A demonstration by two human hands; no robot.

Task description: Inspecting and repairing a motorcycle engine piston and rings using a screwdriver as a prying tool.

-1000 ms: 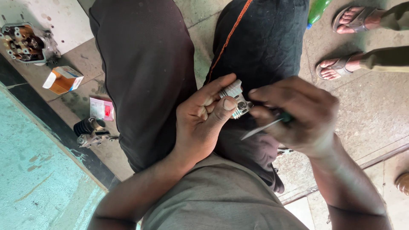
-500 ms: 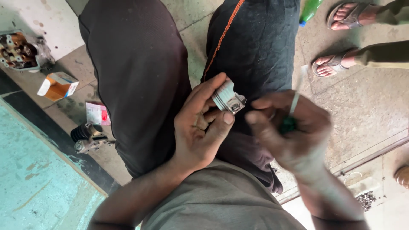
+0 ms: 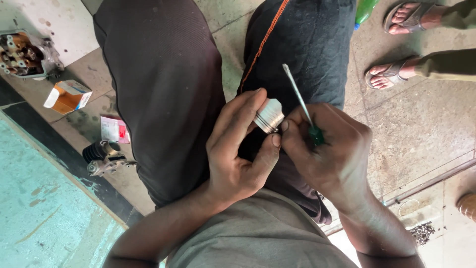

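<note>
My left hand grips a small grey metal piston with ring grooves, held over my dark-trousered thighs. My right hand holds a green-handled screwdriver; its thin shaft points up and away. The fingertips of my right hand touch the piston's side beside my left thumb. Both hands sit close together above my lap.
On the floor at left lie a metal engine head, an orange and white carton, a red and white packet and a small black ribbed engine part. Another person's sandalled feet stand at top right near a green bottle.
The screwdriver has swung from pointing down-left under the piston to pointing up. My right fingers have come onto the piston. The view has shifted slightly.
</note>
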